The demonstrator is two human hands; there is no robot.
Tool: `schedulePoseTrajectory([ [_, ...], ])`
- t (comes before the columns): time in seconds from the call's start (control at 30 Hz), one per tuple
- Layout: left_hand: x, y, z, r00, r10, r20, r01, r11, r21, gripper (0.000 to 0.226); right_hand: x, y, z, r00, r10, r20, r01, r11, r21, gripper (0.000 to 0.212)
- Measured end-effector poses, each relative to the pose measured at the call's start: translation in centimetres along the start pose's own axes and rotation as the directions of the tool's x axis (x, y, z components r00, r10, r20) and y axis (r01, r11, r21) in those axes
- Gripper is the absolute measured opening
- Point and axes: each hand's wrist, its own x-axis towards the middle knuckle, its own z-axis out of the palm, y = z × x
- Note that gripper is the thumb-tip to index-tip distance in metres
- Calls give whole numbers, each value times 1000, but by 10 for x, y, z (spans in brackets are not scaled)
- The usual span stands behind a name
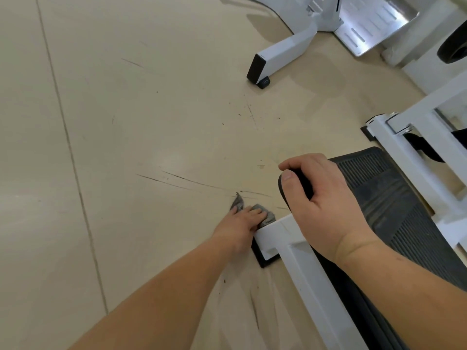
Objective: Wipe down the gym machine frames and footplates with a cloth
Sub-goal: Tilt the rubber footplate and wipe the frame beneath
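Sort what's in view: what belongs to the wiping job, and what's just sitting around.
In the job: grey cloth under the left hand; white frame bar; black ribbed footplate, edge gripped by the right hand.
Just around: far white machine leg with black end cap; shiny metal plate; scuffed floor.

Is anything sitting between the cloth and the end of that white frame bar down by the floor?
Nothing visible. The left hand presses the cloth straight against the end of the white frame bar; the right hand grips the footplate edge, off to the side.
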Motion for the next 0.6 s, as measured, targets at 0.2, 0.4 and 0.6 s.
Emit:
schedulePoseTrajectory([
  [0.2, -41, 12, -7, 945, -229, -235, 144, 932, -332, 29, 1, -1, -1, 1000, -2, 4, 2, 1000, 0, 30],
  [0.4, -85, 32, -60, 830, -545, -119, 336, 660, -672, 22, 1, -3, -2, 1000, -12, 13, 13, 1000, -13, 31],
  [0.6, -123, 72, -134, 797, -583, -156, 286, 592, -753, 21, 0, -4, -3, 999, -29, 25, 31, 996, -81, 30],
])
